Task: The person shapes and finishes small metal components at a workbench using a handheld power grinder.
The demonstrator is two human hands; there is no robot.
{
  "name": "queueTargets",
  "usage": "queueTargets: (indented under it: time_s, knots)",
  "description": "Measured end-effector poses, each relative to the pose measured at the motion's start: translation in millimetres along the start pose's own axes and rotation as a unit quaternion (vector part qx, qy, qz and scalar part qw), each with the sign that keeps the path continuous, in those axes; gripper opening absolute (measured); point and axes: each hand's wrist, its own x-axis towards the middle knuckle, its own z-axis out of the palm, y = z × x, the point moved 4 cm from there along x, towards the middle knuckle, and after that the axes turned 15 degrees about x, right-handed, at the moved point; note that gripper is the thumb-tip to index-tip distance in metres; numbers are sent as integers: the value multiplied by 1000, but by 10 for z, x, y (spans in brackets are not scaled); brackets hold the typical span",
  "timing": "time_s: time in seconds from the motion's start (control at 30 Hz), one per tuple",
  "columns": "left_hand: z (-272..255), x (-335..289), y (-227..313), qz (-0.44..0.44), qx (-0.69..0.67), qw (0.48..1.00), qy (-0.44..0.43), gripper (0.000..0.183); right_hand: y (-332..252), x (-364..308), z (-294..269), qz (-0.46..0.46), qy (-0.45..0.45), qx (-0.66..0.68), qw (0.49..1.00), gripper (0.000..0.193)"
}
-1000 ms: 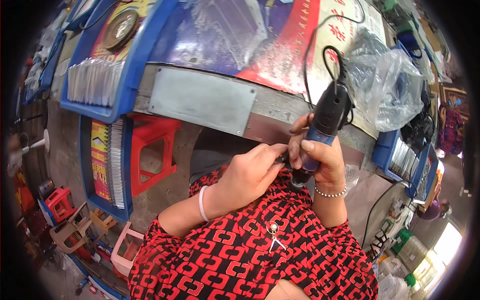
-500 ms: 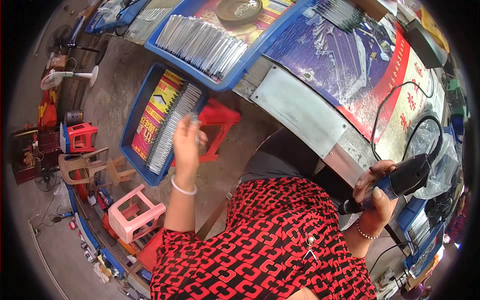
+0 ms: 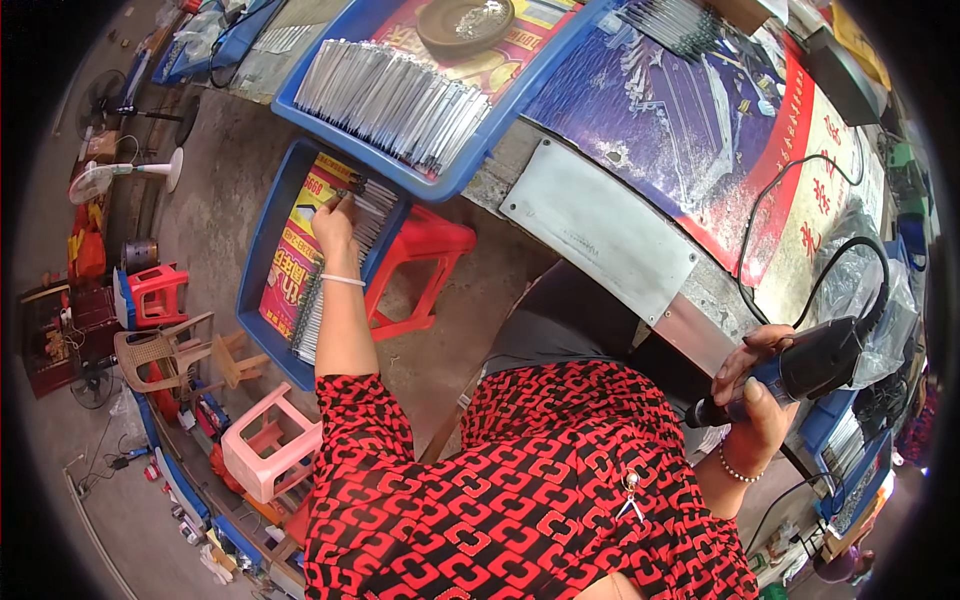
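My right hand [image 3: 755, 390] is wrapped round a black corded power tool [image 3: 815, 360], its dark nose pointing left toward my body. On my left, my left hand [image 3: 336, 226] reaches into the lower blue tray [image 3: 262, 215]. Its bent fingers are at the row of slim metal rods with dark ends [image 3: 372, 212]; what they pinch, if anything, is hidden. The rods lie side by side on a red and yellow printed sheet [image 3: 292, 262]. Above, an upper blue tray [image 3: 470, 180] on the bench holds another dense row of metal rods [image 3: 395, 100].
A red stool [image 3: 425, 250] stands under the lower tray. A metal plate [image 3: 600, 235] is fixed at the bench edge, beside a blue and red printed sheet [image 3: 650, 130]. In the upper tray sits a round brown dish [image 3: 465, 30]. The tool's cable [image 3: 885, 265] loops near clear plastic [image 3: 890, 330].
My left hand has moved up and left, from the lower tray's right side to the upper part of its rod row. My right hand still grips the power tool in nearly the same place.
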Motion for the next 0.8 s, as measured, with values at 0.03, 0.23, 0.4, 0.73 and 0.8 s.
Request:
queueTargets:
  time_s: [0.03,0.23,0.4,0.73,0.8]
  knots:
    - [51,0,-21,-7,7,1000,6,13,-1,-1,-9,0,3,-1,1000,49]
    - [173,12,-66,-24,0,999,39,17,12,-2,-34,-14,3,-43,999,54]
    - [164,-1,-8,22,93,995,28,19,20,7,-61,-4,11,-33,999,55]
    - [-5,-765,790,143,142,976,86,21,-149,-6,-276,-52,15,28,998,55]
    - [15,-1251,1176,188,81,976,78,18,-190,14,-279,-72,9,65,995,52]
